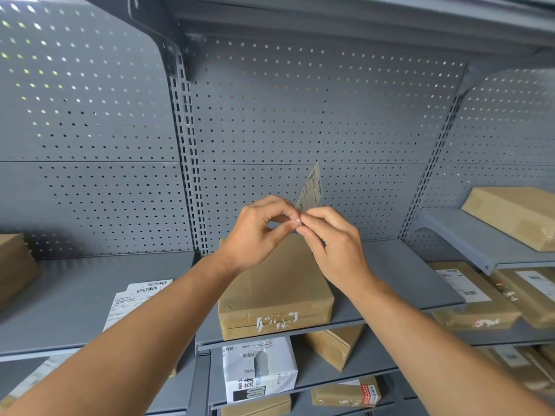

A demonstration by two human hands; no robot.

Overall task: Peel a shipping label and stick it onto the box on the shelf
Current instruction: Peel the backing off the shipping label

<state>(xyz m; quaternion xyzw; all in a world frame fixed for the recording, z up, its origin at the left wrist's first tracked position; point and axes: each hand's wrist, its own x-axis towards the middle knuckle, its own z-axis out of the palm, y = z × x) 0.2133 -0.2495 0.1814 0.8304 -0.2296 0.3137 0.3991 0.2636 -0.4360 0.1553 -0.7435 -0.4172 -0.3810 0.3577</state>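
Observation:
A white shipping label [310, 190] stands nearly upright above my hands, its lower corner pinched between the fingertips of both. My left hand [258, 232] and my right hand [333, 244] meet at that corner, thumbs and forefingers closed on it. Directly below and behind them a brown cardboard box [279, 292] lies flat on the grey shelf [399, 274]. Its top is bare and torn white sticker scraps mark its front face.
More printed labels [132, 298] lie on the left shelf section beside my left forearm. Brown parcels sit at far left [15, 265] and on the right shelves [516, 214]. A white printed box [258, 370] sits on the shelf below. Grey pegboard backs everything.

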